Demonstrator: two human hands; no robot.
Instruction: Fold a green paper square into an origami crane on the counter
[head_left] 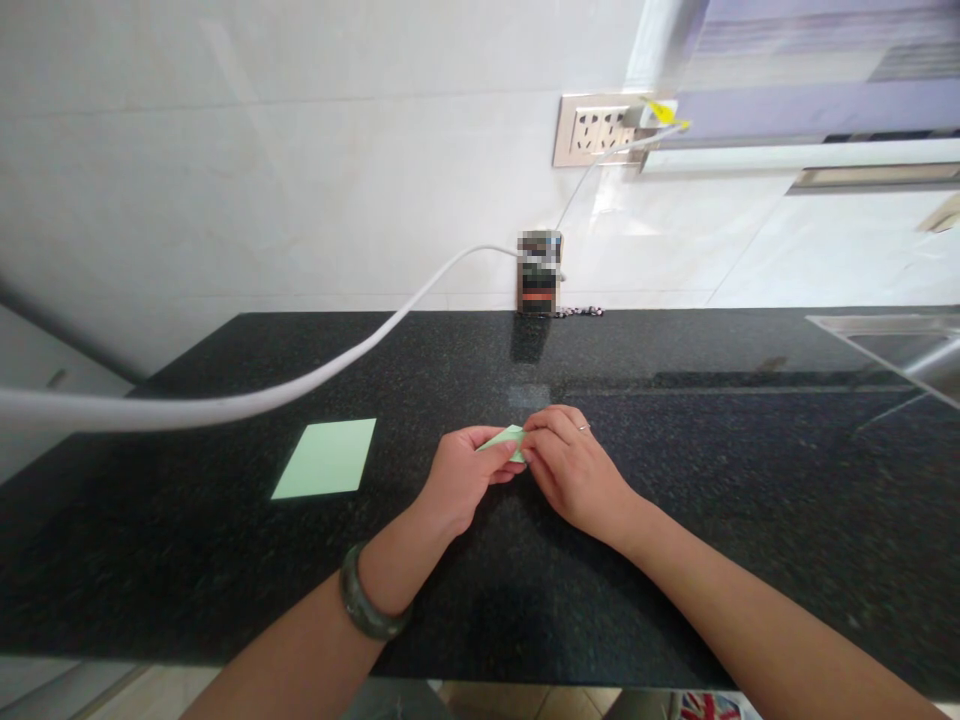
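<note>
Fingers [541, 437] on left hand [456, 482] and right hand [577, 470] both pinch one folded green paper [512, 434] over the counter [750, 480]; one flat sheet [326, 458] sits at nine o'clock, plus one bangle [360, 600] around seven.

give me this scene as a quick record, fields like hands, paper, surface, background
left hand: holds the folded green paper, thumb on top
right hand: fingers on the paper's right end
worn: dark bangle on left wrist, ring on right hand
loose paper: flat green sheet, left of both hands
surface: dark speckled countertop
back: upright device by the wall, its front pixelated
power: socket panel on the wall, upper right
far right: part of a sink
</note>
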